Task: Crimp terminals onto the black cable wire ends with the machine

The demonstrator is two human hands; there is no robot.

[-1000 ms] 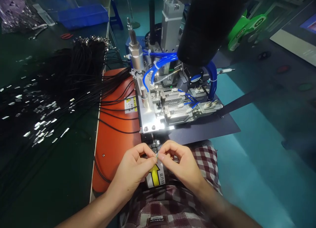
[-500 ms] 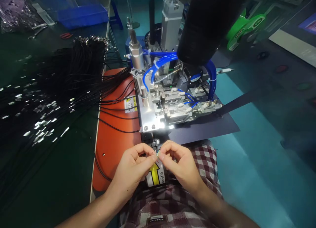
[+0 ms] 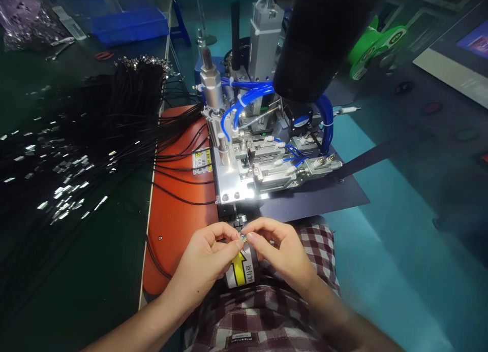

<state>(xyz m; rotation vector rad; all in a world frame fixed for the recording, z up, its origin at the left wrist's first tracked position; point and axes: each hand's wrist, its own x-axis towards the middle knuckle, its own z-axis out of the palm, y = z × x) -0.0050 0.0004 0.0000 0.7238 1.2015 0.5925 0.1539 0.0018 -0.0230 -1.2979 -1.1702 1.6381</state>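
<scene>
Thin coloured wires [image 3: 244, 237] show between the fingertips of both hands, just in front of the machine. My left hand [image 3: 213, 250] pinches them from the left, thumb against forefinger. From the right, my right hand [image 3: 276, 248] closes thumb and forefinger on the same wires. Below the fingertips is a label with a yellow arrow [image 3: 239, 270]. A metal machine [image 3: 232, 177] with blue air tubes [image 3: 255, 93] stands beyond the hands. Several black cables [image 3: 183, 169] run to its left side across an orange plate [image 3: 171, 240].
A large heap of black cables [image 3: 129, 93] with shiny ends lies on the left. Behind it are a blue tray [image 3: 129, 28] and red-handled pliers [image 3: 104, 56]. A black cylinder [image 3: 316, 42] hangs over the machine. At the right are a green reel [image 3: 375, 47] and a screen [image 3: 475, 39].
My right thumb and forefinger have shifted slightly up, and a little more of the coloured wires shows between the fingertips. My left hand has barely moved.
</scene>
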